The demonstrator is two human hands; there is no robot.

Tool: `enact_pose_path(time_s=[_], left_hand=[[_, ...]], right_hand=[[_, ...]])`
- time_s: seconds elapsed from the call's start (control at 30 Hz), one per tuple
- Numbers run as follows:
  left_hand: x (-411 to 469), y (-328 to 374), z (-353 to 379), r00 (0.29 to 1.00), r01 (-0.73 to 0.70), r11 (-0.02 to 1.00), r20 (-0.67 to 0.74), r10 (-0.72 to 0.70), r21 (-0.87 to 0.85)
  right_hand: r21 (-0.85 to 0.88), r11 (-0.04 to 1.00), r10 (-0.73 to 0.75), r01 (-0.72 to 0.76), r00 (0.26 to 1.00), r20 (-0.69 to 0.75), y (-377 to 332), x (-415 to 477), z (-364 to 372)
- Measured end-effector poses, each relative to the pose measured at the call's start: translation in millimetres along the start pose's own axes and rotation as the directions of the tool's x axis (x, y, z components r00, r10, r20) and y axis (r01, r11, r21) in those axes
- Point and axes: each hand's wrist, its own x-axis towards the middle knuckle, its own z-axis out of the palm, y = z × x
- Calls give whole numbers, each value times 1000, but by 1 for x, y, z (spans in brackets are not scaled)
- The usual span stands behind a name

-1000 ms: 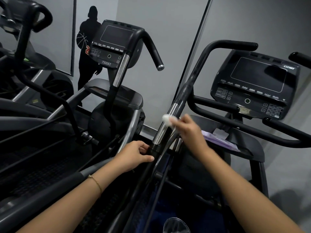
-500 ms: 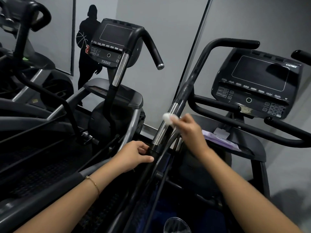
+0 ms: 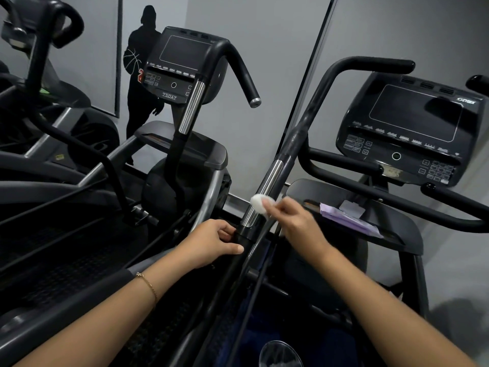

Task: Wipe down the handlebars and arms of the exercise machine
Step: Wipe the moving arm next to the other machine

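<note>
Two hands on one machine arm.
Left hand grips the black tube; right hand pinches one round white pad against its shiny chrome sleeve.

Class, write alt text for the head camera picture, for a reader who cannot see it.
A person's right hand holds a small white pad against the chrome section of an exercise machine's arm, while the left hand grips the black tube just below it. The machine's console is at right; a second machine stands at left.
</note>
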Motion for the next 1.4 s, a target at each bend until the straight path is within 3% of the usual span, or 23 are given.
enact_pose_path(time_s=[0.2, 0.3, 0.37, 0.53, 0.6, 0.67, 0.73, 0.83, 0.93, 1.07, 1.13, 1.2, 1.3, 1.4], left_hand=[[0, -1, 0, 1000, 5, 1000, 2, -5, -19], [0, -1, 1, 1000, 8, 1000, 0, -8, -17], [0, -1, 1, 1000, 7, 1000, -5, -8, -16], [1, -1, 0, 1000, 5, 1000, 2, -5, -5], [0, -1, 0, 1000, 8, 1000, 0, -8, -12], [1, -2, 1, 1000, 8, 1000, 2, -8, -18], [1, -3, 1, 1000, 11, 1000, 5, -10, -24], [3, -5, 1, 1000, 21, 999, 5, -20, -42], [5, -7, 2, 1000, 21, 998, 18, -19, -60], [6, -9, 2, 1000, 27, 998, 18, -26, -62], [6, -8, 3, 1000, 27, 997, 17, -25, -67], [6, -9, 3, 1000, 22, 997, 22, -20, -80], [6, -10, 3, 1000, 21, 997, 22, -20, -75], [7, -11, 2, 999, 27, 998, 26, -25, -62]], right_hand=[[118, 933, 352, -340, 931, -97, 26, 55, -19], [152, 941, 324, -302, 934, -149, 7, 34, -6], [109, 973, 220, -206, 965, -141, -12, 10, 2], [146, 988, 54, -54, 999, -2, -29, -16, 4], [89, 987, 136, -131, 989, -59, -7, 5, 1], [141, 942, 323, -306, 938, -125, 14, 34, -10], [208, 907, 401, -366, 902, -163, 26, 55, -17], [175, 912, 401, -372, 898, -179, 22, 54, -12], [151, 927, 361, -344, 926, -107, -15, 16, 6], [7, 981, 196, -196, 981, -6, -47, -33, 25], [125, 967, 227, -221, 973, -31, -37, -26, 19], [111, 972, 216, -205, 972, -96, -15, -2, 10], [271, 903, 383, -333, 910, -159, 12, 38, -7], [271, 876, 449, -398, 879, -162, 15, 46, -8]])
